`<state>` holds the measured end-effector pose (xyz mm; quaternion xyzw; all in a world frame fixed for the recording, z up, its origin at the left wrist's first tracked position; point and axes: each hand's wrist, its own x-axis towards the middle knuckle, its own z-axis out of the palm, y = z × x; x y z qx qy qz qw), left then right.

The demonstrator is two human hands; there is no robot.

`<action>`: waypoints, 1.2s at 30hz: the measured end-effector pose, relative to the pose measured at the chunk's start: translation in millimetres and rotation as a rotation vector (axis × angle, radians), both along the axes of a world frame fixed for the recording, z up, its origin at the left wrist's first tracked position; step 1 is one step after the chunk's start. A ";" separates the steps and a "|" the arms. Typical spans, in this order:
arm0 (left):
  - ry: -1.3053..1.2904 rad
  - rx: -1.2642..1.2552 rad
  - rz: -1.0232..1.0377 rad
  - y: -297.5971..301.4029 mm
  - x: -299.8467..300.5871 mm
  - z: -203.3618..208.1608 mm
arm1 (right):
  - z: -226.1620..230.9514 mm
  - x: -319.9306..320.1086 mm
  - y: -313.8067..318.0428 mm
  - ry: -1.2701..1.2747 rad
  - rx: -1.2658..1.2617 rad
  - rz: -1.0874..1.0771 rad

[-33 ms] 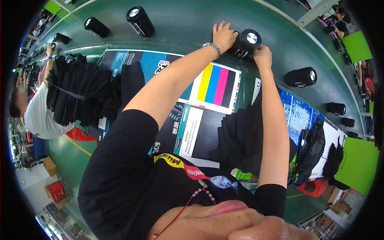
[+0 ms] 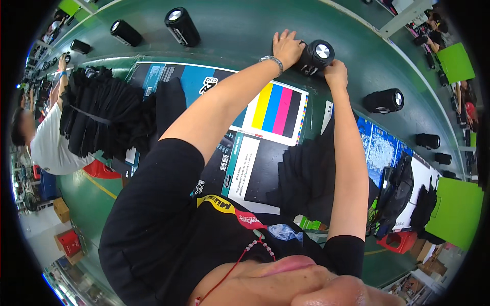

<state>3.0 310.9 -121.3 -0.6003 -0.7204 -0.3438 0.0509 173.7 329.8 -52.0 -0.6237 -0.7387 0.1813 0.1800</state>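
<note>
A black cylindrical speaker (image 2: 312,62) stands tilted on the green surface between my hands, its silver round end up. My left hand (image 2: 289,50), fingers spread and stretched forward, rests against its left side. Its thumb is hard to make out. On the other side, my right hand (image 2: 335,75) has its fingers closed at the speaker's lower right edge. A printed sheet with yellow, blue, pink and black bars (image 2: 276,112) lies under and between my forearms.
More black speakers stand along the green surface, one at left (image 2: 182,27) and one at right (image 2: 383,101). Bundled black cloth pieces (image 2: 97,115) lie at left, a black cloth stack (image 2: 306,176) by my right forearm. A co-worker in white (image 2: 56,140) reaches in at far left.
The speakers on the left have shifted slightly to the right. My hands and the speaker between them have moved very slightly right and nearer.
</note>
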 end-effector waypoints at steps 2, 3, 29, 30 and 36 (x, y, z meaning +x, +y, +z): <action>0.065 -0.109 0.019 -0.6 2.2 5.1 | 1.4 1.2 0.2 -0.015 0.040 0.021; 0.148 -0.114 0.027 -2.8 4.3 5.5 | 0.1 2.4 1.2 -0.030 0.067 0.024; -1.745 0.237 -0.400 -7.4 62.1 105.6 | -30.9 37.7 8.3 0.309 0.004 0.050; -2.063 0.255 -0.481 -16.7 53.5 107.6 | -22.9 31.7 -4.6 0.586 -0.160 -0.047; -2.259 0.446 -0.721 -55.3 13.8 109.5 | 44.2 -15.8 -82.2 1.373 -0.405 0.126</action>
